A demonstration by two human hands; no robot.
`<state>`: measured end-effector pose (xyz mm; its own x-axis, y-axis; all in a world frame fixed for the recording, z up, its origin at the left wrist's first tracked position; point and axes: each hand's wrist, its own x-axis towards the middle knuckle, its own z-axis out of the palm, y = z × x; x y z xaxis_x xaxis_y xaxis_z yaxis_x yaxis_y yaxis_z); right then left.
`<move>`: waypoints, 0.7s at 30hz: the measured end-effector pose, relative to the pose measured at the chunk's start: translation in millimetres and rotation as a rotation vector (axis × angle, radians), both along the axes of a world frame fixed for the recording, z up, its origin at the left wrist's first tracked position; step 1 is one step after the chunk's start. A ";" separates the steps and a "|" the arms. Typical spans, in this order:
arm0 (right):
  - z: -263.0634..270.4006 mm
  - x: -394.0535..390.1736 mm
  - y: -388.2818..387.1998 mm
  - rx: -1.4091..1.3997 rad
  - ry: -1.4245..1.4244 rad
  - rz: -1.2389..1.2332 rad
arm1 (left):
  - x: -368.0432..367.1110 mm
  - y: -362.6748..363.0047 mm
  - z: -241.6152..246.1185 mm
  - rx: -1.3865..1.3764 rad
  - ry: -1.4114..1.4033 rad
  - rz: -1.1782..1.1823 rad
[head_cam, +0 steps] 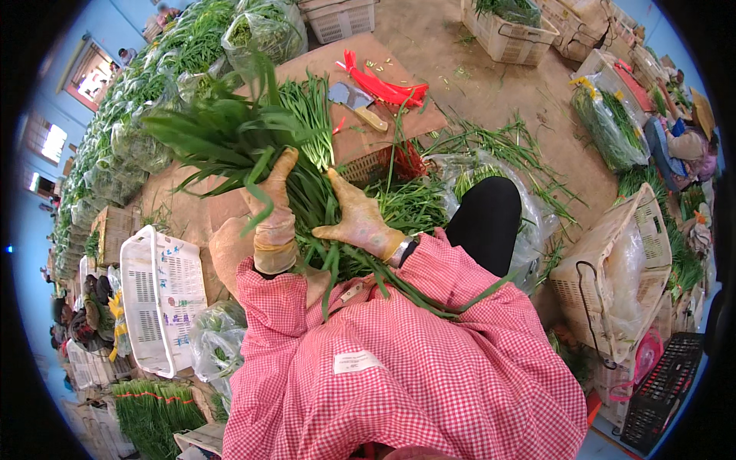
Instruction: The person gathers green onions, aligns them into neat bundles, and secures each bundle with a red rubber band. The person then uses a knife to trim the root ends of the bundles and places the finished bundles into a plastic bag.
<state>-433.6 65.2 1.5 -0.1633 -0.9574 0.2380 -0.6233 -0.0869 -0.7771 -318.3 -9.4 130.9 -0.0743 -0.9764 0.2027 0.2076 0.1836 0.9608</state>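
A large bunch of long green leaves, which look like garlic chives, lies across my left hand; its gloved fingers close around the bunch. My right hand, also gloved, rests against the near side of the bunch with thumb and forefinger spread. Just beyond, a smaller bundle of green stalks lies on a brown board. Beside it are a cleaver with a wooden handle and a heap of red ties. Loose leaves hang over my checked sleeves.
Loose greens and an open plastic bag lie by my right knee. White crates stand at left and right. Bagged greens are piled along the left. A co-worker sits at far right.
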 end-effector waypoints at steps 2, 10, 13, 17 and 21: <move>-22.4 -5.3 1.9 0.074 0.015 -0.051 | 1.5 2.7 5.5 0.254 0.263 -0.025; -52.7 -11.3 -8.4 0.524 -0.894 0.133 | 31.7 -4.2 41.7 0.282 0.488 -0.046; -55.4 -9.2 -5.6 0.279 -0.094 0.001 | 52.7 -6.1 48.3 -0.050 0.228 -0.012; -84.3 -18.2 7.5 0.316 0.079 -0.065 | 80.9 -2.0 49.5 0.048 0.336 -0.117; -135.2 -38.6 14.9 0.485 0.121 -0.075 | 111.0 6.0 58.8 -0.024 0.466 -0.159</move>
<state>-472.2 80.1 -133.6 -0.2351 -0.9491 -0.2098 -0.7019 0.3151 -0.6388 -207.2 -3.5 189.7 -0.1183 -0.9549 0.2723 0.6415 0.1358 0.7550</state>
